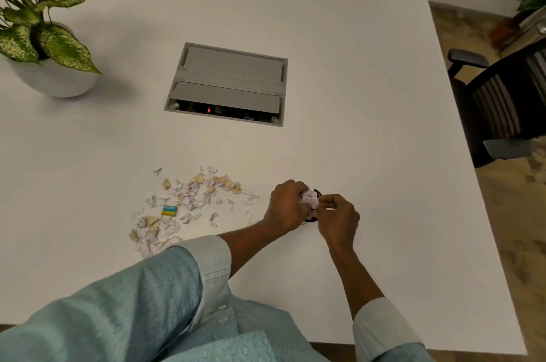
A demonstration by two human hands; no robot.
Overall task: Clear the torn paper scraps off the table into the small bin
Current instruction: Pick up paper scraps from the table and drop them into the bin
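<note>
Both hands over the bin, scraps waiting to its left.

The left hand (285, 205) and right hand (339, 218) are cupped together round a wad of crumpled paper (309, 200), right above the small bin (316, 193), which seems dark and is mostly hidden. The loose paper scraps (189, 202) lie left of the bin, nearer the left hand, spread lengthwise toward the potted plant (44, 37) beyond.

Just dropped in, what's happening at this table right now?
A person's left hand and right hand are together pressing a crumpled wad of white paper over a small black bin, mostly hidden beneath them. A scattered pile of torn white and tan paper scraps still lies on the white table, with a small blue and yellow box among them.
</note>
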